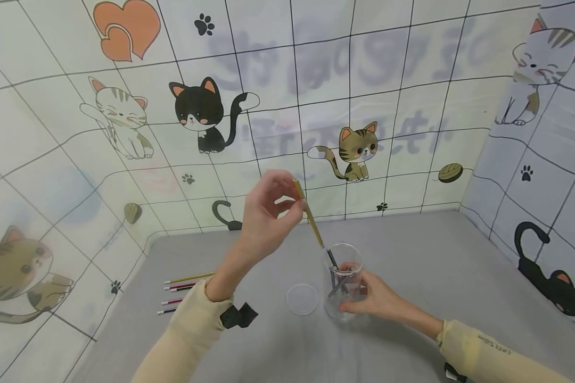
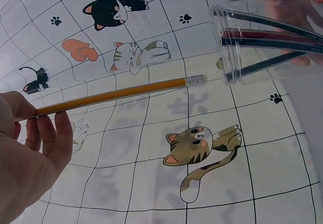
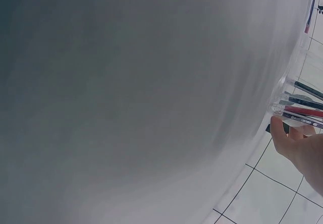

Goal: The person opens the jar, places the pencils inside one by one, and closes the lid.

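My left hand (image 1: 261, 223) pinches a yellow pencil (image 1: 312, 219) near its upper end and holds it at a slant. Its white eraser end (image 2: 197, 80) points down at the mouth of a clear jar (image 1: 334, 307), close to the rim in the head view. My right hand (image 1: 382, 300) grips the jar round its side, thumb in front and fingers behind. Inside the jar lean several pencils, dark ones (image 2: 270, 42) and a red one (image 3: 305, 111). The jar stands upright on the grey table.
A clear round lid (image 1: 302, 299) lies on the table just left of the jar. Further left lie several pencils, among them a yellow one (image 1: 188, 278) and a red one (image 1: 173, 301), partly behind the left forearm. A cat-print cloth (image 1: 278, 133) hangs behind and at both sides.
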Motion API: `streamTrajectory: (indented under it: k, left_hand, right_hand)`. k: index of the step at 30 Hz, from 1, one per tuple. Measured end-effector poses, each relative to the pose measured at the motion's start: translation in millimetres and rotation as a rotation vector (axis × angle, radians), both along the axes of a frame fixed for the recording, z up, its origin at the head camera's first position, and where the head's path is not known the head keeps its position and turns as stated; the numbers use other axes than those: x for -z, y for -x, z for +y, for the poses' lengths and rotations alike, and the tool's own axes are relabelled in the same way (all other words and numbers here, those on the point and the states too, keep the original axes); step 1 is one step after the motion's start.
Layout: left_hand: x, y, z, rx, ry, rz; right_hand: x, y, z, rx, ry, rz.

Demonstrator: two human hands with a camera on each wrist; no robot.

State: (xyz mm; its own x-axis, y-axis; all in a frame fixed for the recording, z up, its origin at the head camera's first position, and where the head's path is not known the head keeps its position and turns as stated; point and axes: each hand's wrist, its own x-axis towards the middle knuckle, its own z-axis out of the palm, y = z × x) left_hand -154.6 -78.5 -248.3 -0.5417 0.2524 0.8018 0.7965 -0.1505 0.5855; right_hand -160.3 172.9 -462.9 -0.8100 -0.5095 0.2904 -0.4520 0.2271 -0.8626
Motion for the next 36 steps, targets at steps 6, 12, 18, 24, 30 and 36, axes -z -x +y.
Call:
streamTrajectory:
  k: [6, 12, 18, 24, 30, 36]
  left_hand:
    - [11.3, -0.1, 7.7, 0.030, 0.000, -0.037]
    - [29.0, -0.5, 14.8, 0.036, 0.032, -0.077]
    - [46.7, -1.8, 19.5, 0.022, 0.071, -0.113]
    - [63.3, -3.9, 20.3, 0.001, 0.121, -0.131]
    - [76.0, -5.1, 21.0, -0.018, 0.155, -0.123]
    - [84.7, -7.4, 22.3, -0.019, 0.204, -0.127]
  right_hand:
    - [-1.2, 0.1, 0, -0.004, 0.009, -0.003]
    - [-1.4, -0.3, -1, -0.002, 0.005, -0.001]
    - [-1.4, -1.1, 0, 0.001, 0.001, -0.015]
    - [-1.5, -0.8, 0, -0.010, 0.013, -0.016]
    - [-1.6, -1.1, 0, -0.006, 0.016, -0.021]
    - [-2.0, -1.1, 0, -0.012, 0.016, -0.025]
